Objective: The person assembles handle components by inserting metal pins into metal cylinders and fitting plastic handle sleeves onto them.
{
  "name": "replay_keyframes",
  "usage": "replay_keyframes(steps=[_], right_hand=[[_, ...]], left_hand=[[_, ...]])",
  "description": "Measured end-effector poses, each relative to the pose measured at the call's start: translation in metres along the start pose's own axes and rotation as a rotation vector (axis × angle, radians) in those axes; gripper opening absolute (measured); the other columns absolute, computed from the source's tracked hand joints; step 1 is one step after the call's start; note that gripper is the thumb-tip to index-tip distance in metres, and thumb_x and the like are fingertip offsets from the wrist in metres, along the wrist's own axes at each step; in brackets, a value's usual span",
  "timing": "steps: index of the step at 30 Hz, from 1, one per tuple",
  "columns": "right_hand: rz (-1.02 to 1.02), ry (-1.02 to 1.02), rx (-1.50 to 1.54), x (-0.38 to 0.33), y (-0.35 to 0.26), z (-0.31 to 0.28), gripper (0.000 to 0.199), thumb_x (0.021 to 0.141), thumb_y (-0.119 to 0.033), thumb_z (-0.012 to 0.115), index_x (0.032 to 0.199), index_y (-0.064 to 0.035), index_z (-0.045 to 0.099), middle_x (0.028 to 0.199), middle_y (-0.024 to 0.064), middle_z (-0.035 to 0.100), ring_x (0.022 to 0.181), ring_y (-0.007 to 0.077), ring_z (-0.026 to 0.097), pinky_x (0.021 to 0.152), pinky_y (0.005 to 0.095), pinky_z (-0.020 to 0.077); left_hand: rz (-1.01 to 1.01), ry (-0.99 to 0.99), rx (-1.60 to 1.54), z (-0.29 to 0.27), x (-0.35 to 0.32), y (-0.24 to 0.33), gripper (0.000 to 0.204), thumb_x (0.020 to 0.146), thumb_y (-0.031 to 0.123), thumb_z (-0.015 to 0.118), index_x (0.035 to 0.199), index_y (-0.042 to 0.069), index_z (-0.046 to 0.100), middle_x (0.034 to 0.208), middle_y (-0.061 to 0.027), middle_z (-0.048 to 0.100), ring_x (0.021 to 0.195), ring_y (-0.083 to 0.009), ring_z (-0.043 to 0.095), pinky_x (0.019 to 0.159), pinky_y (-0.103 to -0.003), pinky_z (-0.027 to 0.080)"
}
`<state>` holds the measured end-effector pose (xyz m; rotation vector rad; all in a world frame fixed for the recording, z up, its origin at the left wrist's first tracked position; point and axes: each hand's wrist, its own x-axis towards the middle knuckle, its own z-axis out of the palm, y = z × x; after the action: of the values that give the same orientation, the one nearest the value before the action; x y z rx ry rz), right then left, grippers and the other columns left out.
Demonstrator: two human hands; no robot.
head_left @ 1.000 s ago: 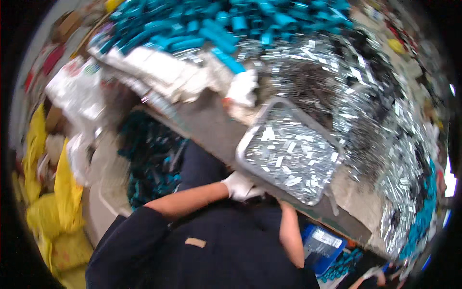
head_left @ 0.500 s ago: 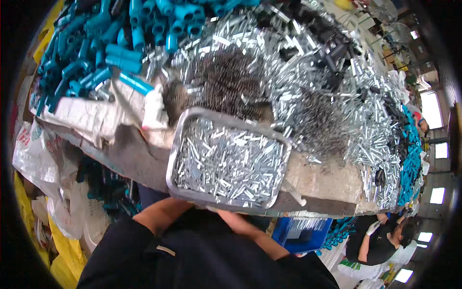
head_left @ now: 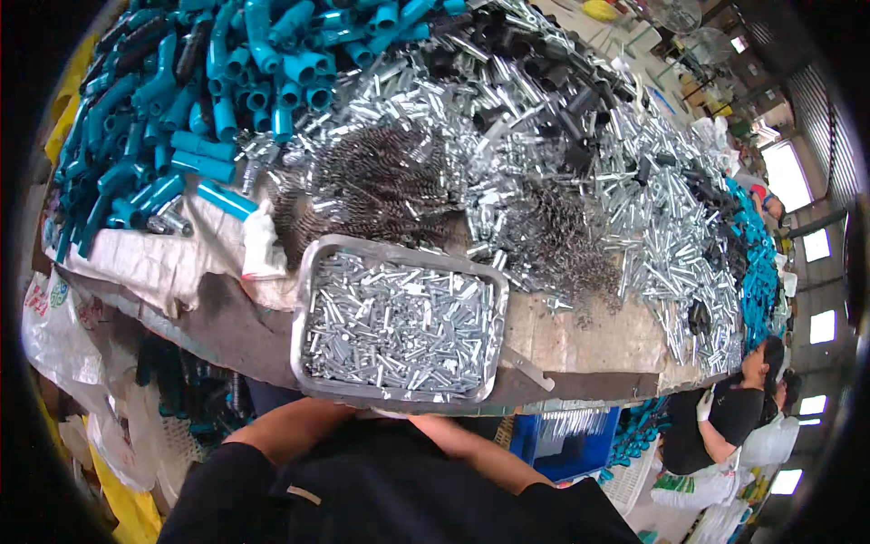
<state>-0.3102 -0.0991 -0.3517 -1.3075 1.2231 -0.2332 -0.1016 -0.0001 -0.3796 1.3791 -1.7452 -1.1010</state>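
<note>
Both my forearms reach in to the near edge of the table, just below a metal tray (head_left: 306,299) heaped with short silver pins (head_left: 399,326). My left forearm (head_left: 294,426) and my right forearm (head_left: 458,442) come close together there. The fingers of both hands are hidden by the table edge and my dark clothing, so what they hold, if anything, does not show. A scrap of white (head_left: 390,414) peeks out between the wrists. Beyond the tray lie dark coil springs (head_left: 376,172) and a second spring pile (head_left: 562,236).
Teal tubes (head_left: 263,45) are heaped at the far left, with black tubes (head_left: 562,82) farther back. Silver metal parts (head_left: 662,236) spread to the right. A flat bar (head_left: 528,370) juts beside the tray. Below the table stands a blue bin (head_left: 566,458); a co-worker (head_left: 720,422) is at right.
The view has shifted, so the tray and the piles appear further left and lower. The co-worker's head and gloved hand have changed position. My forearms stay at the table's edge.
</note>
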Motion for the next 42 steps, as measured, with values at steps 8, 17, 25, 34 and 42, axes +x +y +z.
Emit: replay_keyframes(steps=[8, 17, 25, 34, 42], right_hand=[[0.248, 0.18, 0.356, 0.003, -0.001, 0.002, 0.048, 0.092, -0.042, 0.057, 0.122, -0.0049, 0.056, 0.122, 0.0167, 0.058, 0.109, 0.0334, 0.059, 0.086, 0.0452, 0.0504], [0.459, 0.037, 0.717, 0.097, -0.083, 0.084, 0.045, 0.091, -0.04, 0.058, 0.119, -0.0049, 0.057, 0.117, 0.0158, 0.061, 0.103, 0.0321, 0.062, 0.081, 0.0432, 0.054], [0.67, -0.331, 0.417, 0.038, -0.052, 0.085, 0.027, 0.09, -0.032, 0.062, 0.1, -0.0077, 0.059, 0.092, 0.0101, 0.064, 0.074, 0.0231, 0.065, 0.052, 0.0303, 0.0526], [0.416, -0.841, 0.624, 0.027, -0.105, 0.095, 0.041, 0.101, -0.027, 0.045, 0.134, -0.0037, 0.05, 0.132, 0.0126, 0.058, 0.119, 0.0232, 0.057, 0.097, 0.029, 0.0498], [0.572, -0.585, 0.478, 0.018, -0.09, 0.088, 0.045, 0.105, -0.032, 0.037, 0.139, -0.0059, 0.047, 0.139, 0.0053, 0.053, 0.127, 0.0195, 0.05, 0.1, 0.0284, 0.0457]], left_hand=[[-0.024, -0.177, -0.156, -0.04, -0.011, 0.004, 0.052, 0.084, 0.039, 0.06, 0.125, 0.008, 0.059, 0.121, -0.0173, 0.063, 0.11, -0.0282, 0.059, 0.098, -0.037, 0.044], [-0.252, -0.082, 0.131, -0.067, -0.008, 0.126, 0.039, 0.08, 0.043, 0.063, 0.096, 0.007, 0.067, 0.09, -0.0178, 0.068, 0.085, -0.029, 0.067, 0.076, -0.04, 0.052], [-0.18, 0.744, 0.04, -0.116, -0.122, 0.254, 0.023, 0.068, 0.029, 0.078, 0.069, 0.012, 0.062, 0.059, -0.0075, 0.06, 0.054, -0.0285, 0.062, 0.051, -0.036, 0.049], [-0.445, 1.137, -0.368, -0.134, -0.217, 0.288, 0.022, 0.073, 0.025, 0.066, 0.077, 0.003, 0.065, 0.064, -0.0025, 0.06, 0.056, -0.01, 0.057, 0.051, -0.027, 0.043], [-1.219, 0.992, 0.164, -0.184, -0.343, 0.385, 0.048, 0.076, 0.048, 0.063, 0.077, 0.0, 0.067, 0.061, -0.0133, 0.058, 0.06, -0.0221, 0.057, 0.062, -0.036, 0.046]])
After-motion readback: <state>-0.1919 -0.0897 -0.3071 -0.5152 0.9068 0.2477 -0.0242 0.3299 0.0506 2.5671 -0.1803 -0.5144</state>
